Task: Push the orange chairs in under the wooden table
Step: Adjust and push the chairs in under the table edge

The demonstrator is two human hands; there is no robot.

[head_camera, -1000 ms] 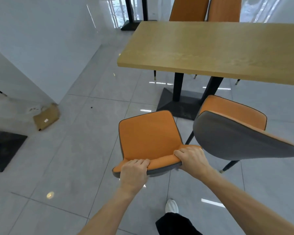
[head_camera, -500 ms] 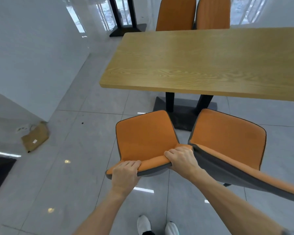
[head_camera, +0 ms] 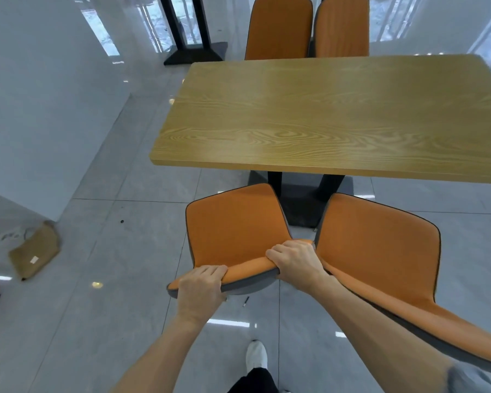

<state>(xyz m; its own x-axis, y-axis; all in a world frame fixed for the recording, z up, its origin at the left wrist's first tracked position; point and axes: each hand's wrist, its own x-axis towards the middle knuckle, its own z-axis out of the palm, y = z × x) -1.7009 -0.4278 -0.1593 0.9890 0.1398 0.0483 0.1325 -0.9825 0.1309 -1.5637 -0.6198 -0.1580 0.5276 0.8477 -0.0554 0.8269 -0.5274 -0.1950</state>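
An orange chair (head_camera: 233, 222) with a grey back stands just short of the near edge of the wooden table (head_camera: 323, 117). My left hand (head_camera: 200, 287) grips the top of its backrest at the left end. My right hand (head_camera: 295, 260) grips the same backrest at the right end. A second orange chair (head_camera: 377, 248) stands close beside it on the right, its seat also outside the table edge. Two more orange chairs (head_camera: 278, 26) (head_camera: 342, 26) stand at the far side, tucked against the table.
The table's black pedestal base (head_camera: 298, 205) sits on the grey tiled floor between the two near chairs. A brown bag (head_camera: 34, 255) lies on the floor at the left by a white wall. Another black table base (head_camera: 196, 52) stands at the back. My white shoe (head_camera: 255, 354) is below.
The chair in my hands has moved forward toward the table. The view has risen and come closer, so the tabletop now fills more of the frame.
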